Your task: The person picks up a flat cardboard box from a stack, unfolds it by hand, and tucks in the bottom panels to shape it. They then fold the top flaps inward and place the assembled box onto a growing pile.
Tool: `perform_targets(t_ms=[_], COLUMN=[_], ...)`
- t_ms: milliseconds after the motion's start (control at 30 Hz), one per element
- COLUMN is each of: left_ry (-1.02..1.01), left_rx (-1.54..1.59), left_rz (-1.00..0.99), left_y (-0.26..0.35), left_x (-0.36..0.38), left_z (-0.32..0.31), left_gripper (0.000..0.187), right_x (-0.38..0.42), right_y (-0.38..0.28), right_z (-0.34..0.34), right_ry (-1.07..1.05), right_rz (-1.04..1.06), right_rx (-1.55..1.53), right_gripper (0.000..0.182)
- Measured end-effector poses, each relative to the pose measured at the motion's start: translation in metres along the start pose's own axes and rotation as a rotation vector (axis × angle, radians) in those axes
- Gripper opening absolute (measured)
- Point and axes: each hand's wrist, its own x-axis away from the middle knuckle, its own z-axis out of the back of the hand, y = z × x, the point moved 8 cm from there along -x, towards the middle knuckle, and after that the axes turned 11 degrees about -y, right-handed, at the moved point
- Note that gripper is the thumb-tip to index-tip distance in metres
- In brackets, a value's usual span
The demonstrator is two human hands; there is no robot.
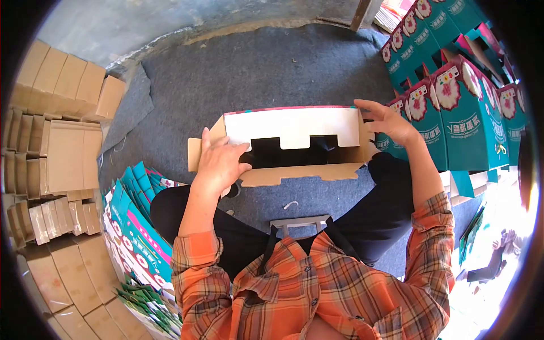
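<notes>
- Nearest the camera is my own orange plaid shirt (317, 289), filling the bottom of the view; its lower part is cut off by the frame edge.
- Beyond it are my dark trousers (374, 226), knees spread, over a grey carpet (272, 68).
- Between my knees lies an open cardboard box (294, 141), on its side with the opening facing me.
- Its inner walls are plain white and brown; a thin pink and teal printed edge shows along the far top rim. The printed outside is otherwise hidden from me.
- The inside is deep in shadow, so I cannot make out what, if anything, is in it.
- My left hand (220, 161) lies flat on the box's left end, fingers spread over the flap and reaching into the dark opening.
- My right hand (385, 122) grips the far right top corner, fingers curled over the edge; the fingertips are hidden behind the card.
- To the far right stand finished teal boxes (470, 113) with a flower emblem, partly cut off by the round lens edge.
- To my near left lies a fanned pile of flat teal cartons (136, 226).
- Further left are rows of plain brown cardboard pieces (62, 158), blurred at the edge.
</notes>
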Motion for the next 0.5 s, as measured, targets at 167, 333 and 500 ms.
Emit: perform_targets(t_ms=[167,333,500], left_ry=[0.084,0.683,0.790], left_rx=[-0.008,-0.055,0.637], left_rz=[-0.021,-0.201,-0.018], left_y=[0.003,0.030,-0.037], left_x=[0.004,0.050,0.069], left_z=[-0.001,0.064,0.059], left_gripper=[0.045,0.044,0.054], right_x=[-0.014,-0.018,-0.019], right_y=[0.010,-0.001,-0.002], right_z=[-0.015,-0.020,-0.020], right_ry=[0.152,0.186,0.191], right_rz=[-0.052,-0.088,-0.095], right_rx=[0.428,0.567,0.574], right_gripper=[0.079,0.079,0.079])
